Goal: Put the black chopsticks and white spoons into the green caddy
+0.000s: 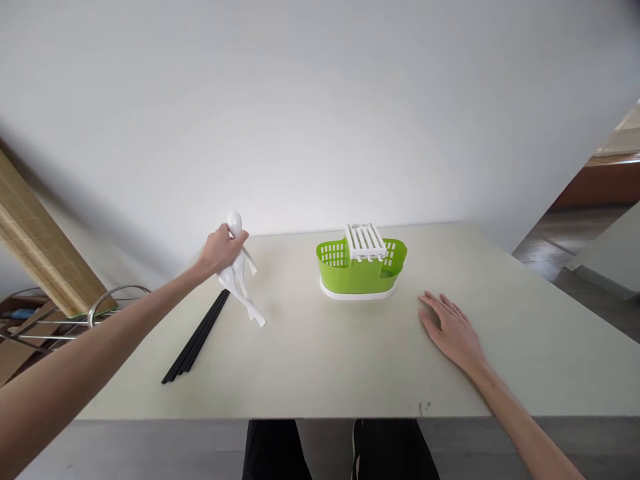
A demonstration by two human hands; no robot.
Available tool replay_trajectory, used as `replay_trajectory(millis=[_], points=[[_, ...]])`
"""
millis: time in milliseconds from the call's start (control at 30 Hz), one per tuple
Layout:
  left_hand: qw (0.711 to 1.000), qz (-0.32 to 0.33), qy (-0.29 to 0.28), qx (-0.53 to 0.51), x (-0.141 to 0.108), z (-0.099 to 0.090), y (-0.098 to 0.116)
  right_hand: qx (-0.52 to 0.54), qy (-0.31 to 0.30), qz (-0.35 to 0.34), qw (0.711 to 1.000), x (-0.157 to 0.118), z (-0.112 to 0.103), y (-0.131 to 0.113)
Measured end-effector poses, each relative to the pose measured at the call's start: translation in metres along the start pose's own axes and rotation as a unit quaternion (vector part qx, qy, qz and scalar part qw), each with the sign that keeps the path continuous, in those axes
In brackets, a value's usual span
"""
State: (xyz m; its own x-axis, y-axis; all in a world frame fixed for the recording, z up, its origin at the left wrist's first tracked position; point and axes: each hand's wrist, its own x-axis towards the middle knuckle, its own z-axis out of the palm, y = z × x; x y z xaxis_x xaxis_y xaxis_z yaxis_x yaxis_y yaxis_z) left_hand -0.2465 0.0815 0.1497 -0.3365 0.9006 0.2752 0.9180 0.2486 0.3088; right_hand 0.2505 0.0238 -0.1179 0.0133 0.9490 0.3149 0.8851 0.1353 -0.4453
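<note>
My left hand (223, 249) is closed around a bunch of white spoons (240, 283), held above the table's left part with handles and bowls pointing different ways. Below them several black chopsticks (197, 340) lie side by side, slanting toward the front left. A green basket (350, 277) with slotted sides and a white base stands at the middle back of the table; a white slotted rack (367, 241) with small hooks sits across its top. To the basket's right, my right hand (453, 333) rests on the tabletop, fingers spread, holding nothing.
The pale table (310, 373) meets a white wall (320, 113) at its back. Off the left edge are a metal rack (95, 312) and a leaning bamboo board (47, 240). My legs are under the front edge.
</note>
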Motion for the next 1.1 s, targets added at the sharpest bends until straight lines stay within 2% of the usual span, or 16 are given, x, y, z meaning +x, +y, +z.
replay_trajectory(millis=[167,367,533,833,1100], points=[[0.998,-0.001,-0.06,-0.002,-0.016,0.033,-0.037,-0.006,-0.001,0.0,1.0,-0.001,-0.003,-0.001],[0.992,-0.007,-0.123,0.012,-0.013,0.063,-0.067,-0.012,-0.005,0.002,1.0,-0.001,-0.004,0.0],[0.986,0.011,-0.167,0.016,-0.004,0.08,-0.081,-0.014,-0.005,-0.002,1.0,-0.002,-0.007,-0.001],[0.978,0.02,-0.206,0.017,0.011,0.109,-0.108,-0.018,-0.005,0.002,1.0,-0.003,-0.009,0.0],[0.974,0.045,-0.216,0.055,0.011,0.118,-0.108,-0.018,-0.009,0.009,1.0,-0.003,-0.011,-0.001]])
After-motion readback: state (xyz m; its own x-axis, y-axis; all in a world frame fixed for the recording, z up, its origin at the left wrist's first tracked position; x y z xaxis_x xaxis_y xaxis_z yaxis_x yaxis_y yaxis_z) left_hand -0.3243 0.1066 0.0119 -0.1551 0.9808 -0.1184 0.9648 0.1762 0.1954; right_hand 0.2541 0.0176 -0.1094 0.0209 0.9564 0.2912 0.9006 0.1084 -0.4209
